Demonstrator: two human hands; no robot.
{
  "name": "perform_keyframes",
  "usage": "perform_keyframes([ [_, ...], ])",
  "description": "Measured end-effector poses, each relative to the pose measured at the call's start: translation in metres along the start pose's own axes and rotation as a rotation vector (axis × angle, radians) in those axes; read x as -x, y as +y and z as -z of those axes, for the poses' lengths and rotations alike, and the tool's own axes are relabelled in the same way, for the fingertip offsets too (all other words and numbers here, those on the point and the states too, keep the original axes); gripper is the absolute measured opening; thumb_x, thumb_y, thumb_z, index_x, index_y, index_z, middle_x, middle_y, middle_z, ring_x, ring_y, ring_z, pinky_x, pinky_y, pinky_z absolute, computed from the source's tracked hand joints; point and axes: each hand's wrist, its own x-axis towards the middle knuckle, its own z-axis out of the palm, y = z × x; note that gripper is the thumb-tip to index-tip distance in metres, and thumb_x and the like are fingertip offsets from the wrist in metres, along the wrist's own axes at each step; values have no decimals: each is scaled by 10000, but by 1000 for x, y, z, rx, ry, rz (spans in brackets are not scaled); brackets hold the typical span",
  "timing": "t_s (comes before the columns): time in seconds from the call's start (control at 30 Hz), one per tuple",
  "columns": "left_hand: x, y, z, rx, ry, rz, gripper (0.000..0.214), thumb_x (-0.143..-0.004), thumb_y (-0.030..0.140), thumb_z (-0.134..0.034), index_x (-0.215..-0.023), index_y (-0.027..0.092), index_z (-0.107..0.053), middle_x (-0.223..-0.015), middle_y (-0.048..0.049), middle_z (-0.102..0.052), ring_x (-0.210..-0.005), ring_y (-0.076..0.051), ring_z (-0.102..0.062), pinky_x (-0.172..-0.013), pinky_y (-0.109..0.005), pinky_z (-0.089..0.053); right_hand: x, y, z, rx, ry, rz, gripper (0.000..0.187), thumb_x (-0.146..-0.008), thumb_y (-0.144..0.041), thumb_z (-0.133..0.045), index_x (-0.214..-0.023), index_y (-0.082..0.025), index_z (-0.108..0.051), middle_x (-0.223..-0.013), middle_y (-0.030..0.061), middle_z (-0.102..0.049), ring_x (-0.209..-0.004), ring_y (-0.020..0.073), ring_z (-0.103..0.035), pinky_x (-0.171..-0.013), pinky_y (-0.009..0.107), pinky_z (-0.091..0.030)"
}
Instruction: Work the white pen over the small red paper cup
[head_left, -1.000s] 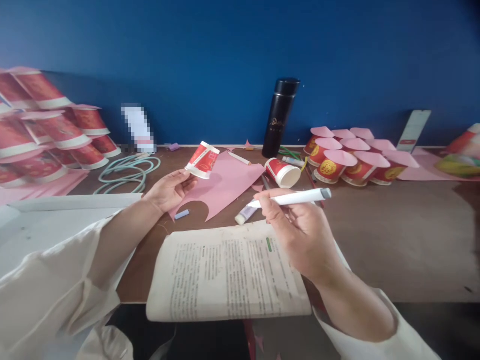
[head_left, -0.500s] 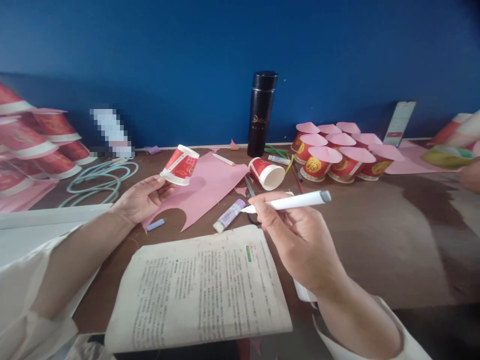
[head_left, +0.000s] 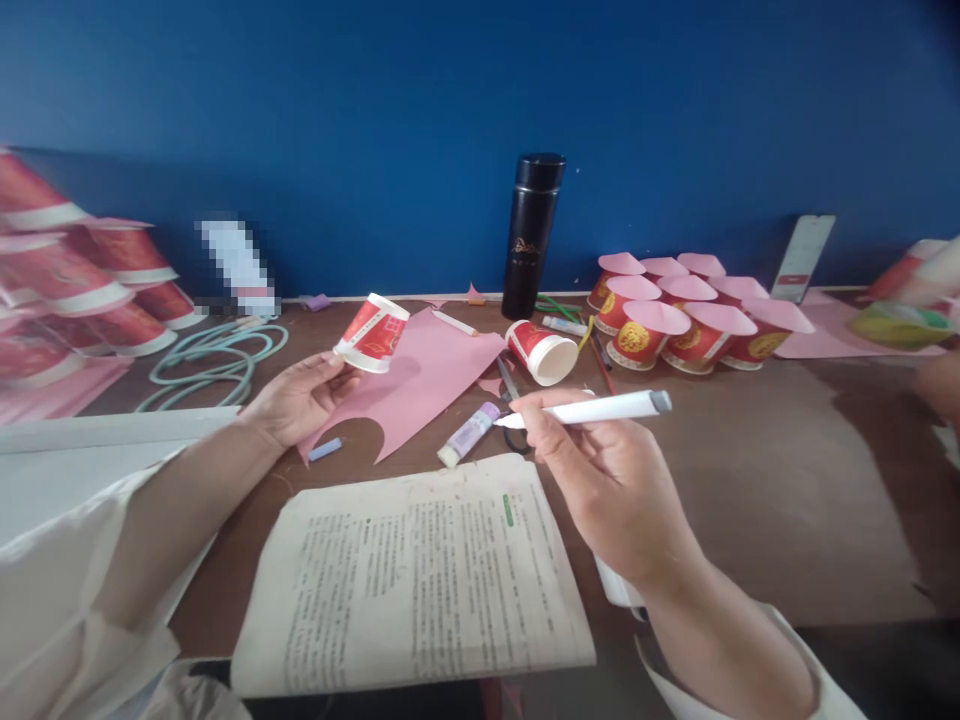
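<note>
My left hand (head_left: 304, 395) grips a red and white paper cup (head_left: 373, 333) by its rim edge, above a cut sheet of pink paper (head_left: 427, 370). In my right hand (head_left: 607, 470) is a white marker (head_left: 600, 408) with a grey end, its pale tip pointing left. Under that tip lies a purple and white glue stick (head_left: 469, 433). Behind it, a second paper cup (head_left: 541, 352) rests on its side, mouth toward me. Scissors (head_left: 511, 385) lie partly hidden behind the right hand. An open book (head_left: 420, 580) lies in front of me, between my forearms.
A black flask (head_left: 534, 235) stands by the blue wall. To its right are several upturned cups with pink paper tops (head_left: 686, 318), then a leaning phone (head_left: 804, 258). Stacked red cups (head_left: 67, 270) and a coiled pale cable (head_left: 217, 365) occupy the left. Another person's hand (head_left: 937, 385) shows far right.
The whole view has shifted slightly, so things appear a little further right. Both hands keep their hold on the cup and the marker.
</note>
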Motion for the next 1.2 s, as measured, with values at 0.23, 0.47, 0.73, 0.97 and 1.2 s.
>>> perform_keyframes([
  [0.23, 3, 0, -6, 109, -4, 0, 74, -779, 94, -617, -809, 126, -676, -841, -57, -717, -781, -120, -666, -707, -206, -547, 1, -8, -3, 254, 101, 42, 280, -852, -458, -527, -937, -231, -670, -675, -6, -647, -595, 133, -599, -458, 220, -404],
  [0.47, 0, -2, -3, 213, -70, 16, 127, -739, 164, -693, -858, 121, -693, -915, -83, -714, -790, -125, -668, -734, -218, -539, -4, -33, -31, 356, 64, 122, 266, -845, -452, -539, -900, -236, -684, -632, -7, -648, -578, 154, -609, -490, 251, -444],
  [0.73, 1, 2, -1, 428, -23, 63, 99, -745, 152, -681, -840, 125, -684, -863, -77, -700, -784, -113, -664, -732, -191, -525, -55, -69, -126, 316, 53, 168, 364, -858, -483, -503, -895, -175, -692, -699, 41, -669, -671, 175, -625, -608, 287, -474],
  [0.97, -8, 1, 2, 586, 8, 39, 131, -715, 191, -711, -834, 154, -671, -844, -77, -690, -771, -126, -665, -764, -223, -527, -115, -48, -208, 105, 432, 256, 383, -877, -466, -469, -991, -155, -662, -888, 93, -694, -829, 203, -642, -747, 336, -501],
  [1.2, -11, 6, -4, 630, 92, 123, 49, -726, 148, -659, -774, 139, -652, -820, -105, -693, -775, -151, -678, -748, -244, -528, -117, 3, -220, 154, 405, 337, 317, -876, -378, -500, -1049, -148, -633, -1027, 119, -666, -961, 221, -621, -846, 387, -498],
])
